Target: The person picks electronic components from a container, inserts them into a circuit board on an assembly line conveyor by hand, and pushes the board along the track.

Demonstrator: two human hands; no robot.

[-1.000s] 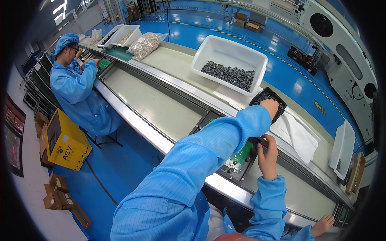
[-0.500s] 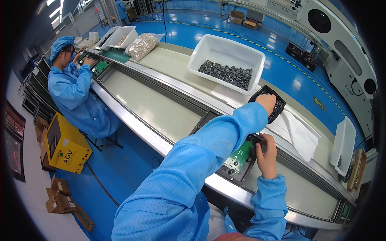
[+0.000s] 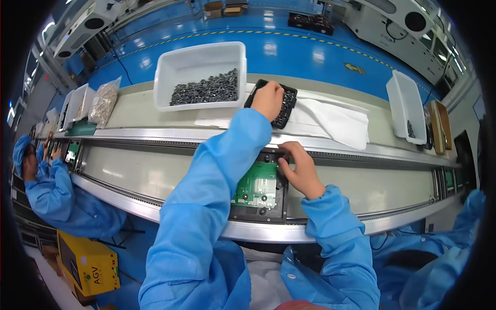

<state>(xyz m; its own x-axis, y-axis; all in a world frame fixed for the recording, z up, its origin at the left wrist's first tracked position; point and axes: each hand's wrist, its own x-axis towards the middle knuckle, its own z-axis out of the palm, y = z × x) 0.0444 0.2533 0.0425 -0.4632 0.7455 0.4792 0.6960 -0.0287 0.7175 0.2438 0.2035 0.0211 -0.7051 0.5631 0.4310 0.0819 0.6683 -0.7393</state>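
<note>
Black tray (image 3: 285, 109) under left grip (image 3: 268, 101), closure unclear, right grip (image 3: 304, 174) parted at fixture (image 3: 279, 201) edge, conveyor (image 3: 361, 189) rightward

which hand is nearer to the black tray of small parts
Left. The left hand is over the black tray; the right hand is lower in view, at the dark frame around the green circuit board.

The left hand (image 3: 269, 99) reaches into a black tray (image 3: 292, 101).
</note>
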